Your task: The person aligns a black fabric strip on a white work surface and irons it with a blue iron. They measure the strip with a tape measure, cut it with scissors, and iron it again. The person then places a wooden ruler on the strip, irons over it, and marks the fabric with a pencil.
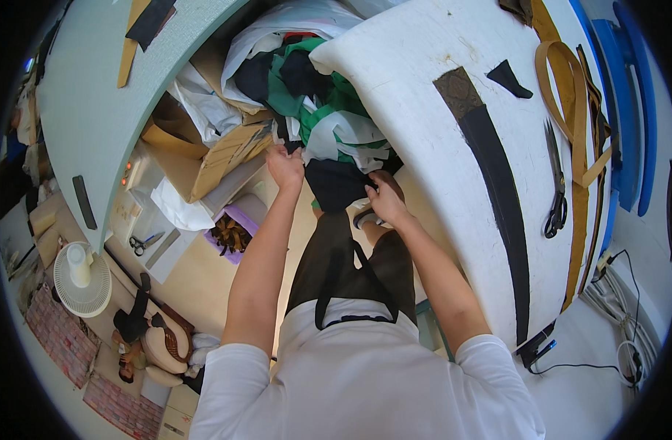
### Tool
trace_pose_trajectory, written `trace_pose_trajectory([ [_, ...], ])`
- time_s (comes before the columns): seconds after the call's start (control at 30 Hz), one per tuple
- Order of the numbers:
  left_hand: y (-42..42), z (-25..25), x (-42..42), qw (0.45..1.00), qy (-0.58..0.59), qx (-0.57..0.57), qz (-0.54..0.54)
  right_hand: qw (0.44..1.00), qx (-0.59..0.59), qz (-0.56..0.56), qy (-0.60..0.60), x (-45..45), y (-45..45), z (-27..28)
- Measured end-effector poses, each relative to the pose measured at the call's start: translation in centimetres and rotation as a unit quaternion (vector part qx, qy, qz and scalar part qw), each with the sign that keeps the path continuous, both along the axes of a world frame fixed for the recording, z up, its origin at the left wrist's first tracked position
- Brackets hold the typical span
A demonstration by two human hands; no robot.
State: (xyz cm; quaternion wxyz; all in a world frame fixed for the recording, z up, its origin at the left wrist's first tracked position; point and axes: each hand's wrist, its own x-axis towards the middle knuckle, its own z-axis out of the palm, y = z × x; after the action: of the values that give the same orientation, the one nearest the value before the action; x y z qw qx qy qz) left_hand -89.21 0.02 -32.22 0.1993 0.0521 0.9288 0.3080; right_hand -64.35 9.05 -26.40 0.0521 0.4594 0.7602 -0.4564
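Note:
My left hand [285,165] pinches the end of a piece of black cloth beside a cardboard box. My right hand [386,197] grips the right edge of a black cloth piece [336,184] that hangs above my lap. Whether both hands hold one and the same piece cannot be told. Just beyond them lies a heap of green, white and black fabric scraps [336,110], partly inside a white plastic bag [292,19]. On the white padded table to the right lie a long black fabric strip [498,159] with a brown patterned end and a small black scrap [509,80].
Large scissors [556,187] and tan strips [580,220] lie on the table's right side. An opened cardboard box [226,165] and a purple bin [231,231] of brown scraps stand left. A pale green tabletop [94,110] curves along the upper left; a person [128,357] is far off, lower left.

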Motion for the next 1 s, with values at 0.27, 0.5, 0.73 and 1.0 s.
trace_pose_trajectory([
  [0.27, -2.1, 15.2, 0.8, 0.976, 0.039, 0.109, -0.184, 0.990, -0.111, -0.057, 0.063, -5.1, -0.1, 9.5],
  [0.5, -2.5, 22.9, 2.3, 0.928, -0.286, 0.233, -0.045, 0.721, -0.593, -0.310, 0.183, -11.0, 0.9, 15.3],
  [0.73, -1.8, 17.9, -0.4, 0.922, -0.339, 0.176, -0.058, 0.950, -0.086, -0.244, 0.173, -12.6, 1.6, 10.9],
  [1.0, 5.5, 7.0, -3.3, 0.997, 0.011, 0.018, -0.068, 0.985, 0.148, -0.040, 0.080, -14.6, 4.0, 16.5],
])
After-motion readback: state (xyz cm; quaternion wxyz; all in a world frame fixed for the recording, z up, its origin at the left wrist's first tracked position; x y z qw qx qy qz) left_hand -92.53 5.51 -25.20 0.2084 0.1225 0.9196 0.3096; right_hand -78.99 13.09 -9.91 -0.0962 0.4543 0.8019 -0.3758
